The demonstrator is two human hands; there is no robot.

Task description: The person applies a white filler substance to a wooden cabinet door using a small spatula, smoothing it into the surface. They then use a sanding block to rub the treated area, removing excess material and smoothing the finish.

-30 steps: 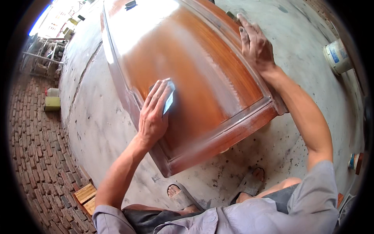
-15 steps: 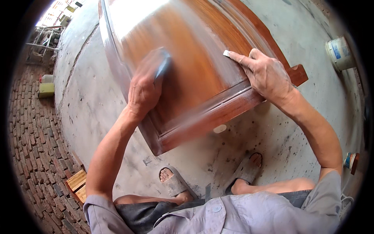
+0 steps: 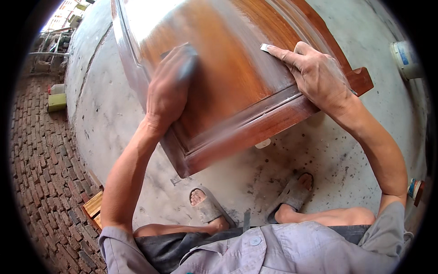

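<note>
So the big glossy reddish-brown wooden panel with the raised moulded frame (image 3: 237, 77) lies flat right in front of the person, above the two grey sandalled feet, and its long axis runs away from them toward the top of the view, with one near corner pointing down at the left knee. The left hand (image 3: 169, 89) is pressed palm-down on the panel's near-left part, fingers curled over a small blue-grey pad (image 3: 186, 68); it's blurred, so I can't tell exactly how tight the grip is. The right hand (image 3: 315, 73) rests spread flat at the panel's right edge, forefinger stretched out with a small pale scrap (image 3: 264, 47) at its tip. Both hands are on the panel, the left closer to its middle. Count: one panel, one pad, one scrap, two hands. Off to the panel's right there's one white bucket (image 3: 405, 59) on the concrete floor (image 3: 319, 155), well apart.
</note>
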